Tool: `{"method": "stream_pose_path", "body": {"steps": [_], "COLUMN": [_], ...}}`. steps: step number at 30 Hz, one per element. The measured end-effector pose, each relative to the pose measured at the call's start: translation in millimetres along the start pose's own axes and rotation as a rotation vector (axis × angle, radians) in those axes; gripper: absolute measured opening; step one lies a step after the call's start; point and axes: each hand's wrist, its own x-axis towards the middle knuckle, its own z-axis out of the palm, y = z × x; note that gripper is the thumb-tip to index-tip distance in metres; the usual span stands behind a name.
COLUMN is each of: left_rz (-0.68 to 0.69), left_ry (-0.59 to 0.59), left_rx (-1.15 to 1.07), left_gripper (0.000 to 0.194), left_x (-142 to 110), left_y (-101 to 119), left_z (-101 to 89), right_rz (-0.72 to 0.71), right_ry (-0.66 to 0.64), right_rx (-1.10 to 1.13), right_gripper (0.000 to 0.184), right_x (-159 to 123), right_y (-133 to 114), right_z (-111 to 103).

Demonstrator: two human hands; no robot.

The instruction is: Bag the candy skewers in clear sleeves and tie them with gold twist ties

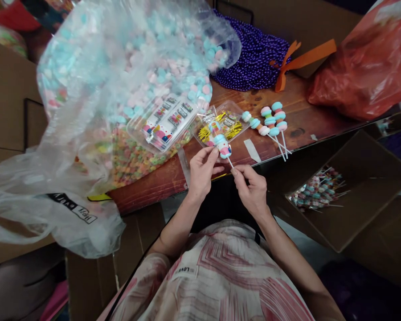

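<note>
My left hand pinches the wrapper around a candy lollipop, whose pastel pieces sit in a clear printed bag. Its white stick points down to the right, where my right hand grips the end between thumb and fingers. Just behind the lollipop lies a clear plastic tray with gold twist ties inside. Left of it, another clear tray holds printed wrappers. To the right, three unwrapped candy lollipops rest on the wooden-topped table, sticks crossing.
A large clear bag of pastel candies covers the table's left side, with small colourful ring candies below it. Purple bead strands and a red plastic bag stand behind. A cardboard box at lower right contains wrapped lollipops.
</note>
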Motion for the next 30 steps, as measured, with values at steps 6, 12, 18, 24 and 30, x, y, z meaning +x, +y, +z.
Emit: {"method": "stream_pose_path", "body": {"steps": [6,12,18,24,30], "left_rz": [0.055,0.176,0.12,0.104,0.242], "left_ry": [0.02,0.074,0.055,0.045,0.032], "left_rx": [0.037,0.119,0.064,0.072,0.147], "left_gripper": [0.039,0.024,0.038,0.038,0.026], "left_x": [0.0,3.3,5.1,9.8,15.3], "left_y": [0.3,0.3,2.1,4.1,5.7], "left_z": [1.2,5.5,7.9,6.5,5.2], "right_rz": [-0.038,-0.129,-0.005,-0.063,-0.086], "right_ry": [-0.01,0.003,0.014,0.004,0.002], "right_rx": [-0.029,-0.059,-0.007,-0.036,-0.06], "right_gripper": [0.019,0.017,0.019,0.02,0.018], "right_x": [0.4,0.2,-2.8,-2.2,-2.9], "right_y": [-0.4,-0.8,0.1,1.4,1.9], "right_z": [-2.4,-0.4,-2.1,-3.2,-3.7]}}
